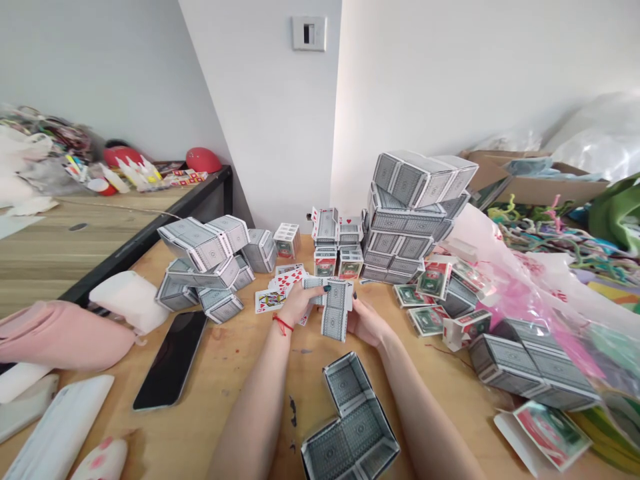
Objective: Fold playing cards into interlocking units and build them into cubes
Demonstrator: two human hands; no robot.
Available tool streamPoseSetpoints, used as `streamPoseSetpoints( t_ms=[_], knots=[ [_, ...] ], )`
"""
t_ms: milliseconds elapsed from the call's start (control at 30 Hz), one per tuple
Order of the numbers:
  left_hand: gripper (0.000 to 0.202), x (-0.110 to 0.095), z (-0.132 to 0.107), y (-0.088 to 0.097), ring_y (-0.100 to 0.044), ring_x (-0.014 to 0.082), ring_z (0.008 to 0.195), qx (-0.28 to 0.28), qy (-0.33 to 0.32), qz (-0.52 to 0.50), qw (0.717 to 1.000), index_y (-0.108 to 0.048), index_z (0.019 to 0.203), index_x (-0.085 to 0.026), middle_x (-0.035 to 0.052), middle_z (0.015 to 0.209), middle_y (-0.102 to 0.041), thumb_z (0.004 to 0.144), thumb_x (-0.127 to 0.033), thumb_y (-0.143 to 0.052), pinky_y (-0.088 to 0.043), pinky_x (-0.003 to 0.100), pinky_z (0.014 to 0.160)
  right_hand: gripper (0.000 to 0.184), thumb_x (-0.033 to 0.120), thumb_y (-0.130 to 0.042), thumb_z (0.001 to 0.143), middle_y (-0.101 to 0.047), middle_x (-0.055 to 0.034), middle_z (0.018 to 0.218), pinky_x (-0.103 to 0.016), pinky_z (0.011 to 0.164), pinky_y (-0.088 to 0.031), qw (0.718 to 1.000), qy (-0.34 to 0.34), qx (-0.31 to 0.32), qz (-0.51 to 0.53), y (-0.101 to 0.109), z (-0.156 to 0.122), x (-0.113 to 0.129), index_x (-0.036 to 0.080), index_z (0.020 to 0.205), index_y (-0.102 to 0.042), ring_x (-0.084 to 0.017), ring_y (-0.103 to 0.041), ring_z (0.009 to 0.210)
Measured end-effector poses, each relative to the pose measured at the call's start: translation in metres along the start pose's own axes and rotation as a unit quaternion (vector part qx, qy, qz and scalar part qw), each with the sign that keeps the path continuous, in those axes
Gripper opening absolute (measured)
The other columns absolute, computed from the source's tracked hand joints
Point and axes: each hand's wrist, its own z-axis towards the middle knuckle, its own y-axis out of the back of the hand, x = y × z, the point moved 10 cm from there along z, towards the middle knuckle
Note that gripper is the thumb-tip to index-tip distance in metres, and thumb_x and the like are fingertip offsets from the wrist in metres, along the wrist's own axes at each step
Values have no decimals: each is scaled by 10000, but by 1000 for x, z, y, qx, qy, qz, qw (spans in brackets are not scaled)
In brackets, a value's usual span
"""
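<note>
Over the middle of the table, my left hand pinches folded playing cards with patterned grey backs, thumb on top. At their right edge, my right hand has its fingers closed on an ace; most of these fingers are hidden behind the cards. Loose face-up playing cards, a queen among them, lie just beyond my left wrist, which wears a red string. Between my forearms sits an L-shaped open form made of folded cards.
A tall stack of card blocks rises at the back right, a lower stack at the back left. Card boxes lie to the right near a pink plastic bag. A phone rests on the left.
</note>
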Motion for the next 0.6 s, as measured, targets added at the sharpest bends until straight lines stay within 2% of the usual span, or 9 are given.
streamPoseSetpoints(
  t_ms=[67,167,367,600],
  knots=[
    [258,0,0,0,-544,130,508,-4,-3,-2,1000,-674,819,-129,45,742,-681,612,-281,-670,-399,245,453,379,491,-597,718,-687,-88,875,-353,753,-480,1000,23,-16,-7,3,1,4,180,932,-629,-228,-626,884],
    [248,-1,1,3,-589,158,597,-22,-17,-7,1000,-674,805,-126,41,723,-680,594,-255,-686,-449,265,546,339,470,-598,727,-689,-91,842,-352,760,-483,998,54,-31,-25,7,2,9,172,879,-648,-229,-632,875],
    [219,-1,2,2,-590,151,589,-23,-29,6,999,-663,747,-115,41,721,-682,576,-245,-706,-452,256,551,288,446,-626,711,-693,-76,790,-355,760,-482,997,53,-25,-48,5,1,10,177,806,-665,-230,-637,856],
    [264,-6,-1,5,-615,186,705,-39,-59,49,996,-675,801,-107,54,762,-688,579,-246,-709,-472,304,700,280,441,-656,676,-690,-48,766,-332,744,-471,994,56,-72,-58,19,0,8,180,776,-669,-211,-635,807]
  ],
)
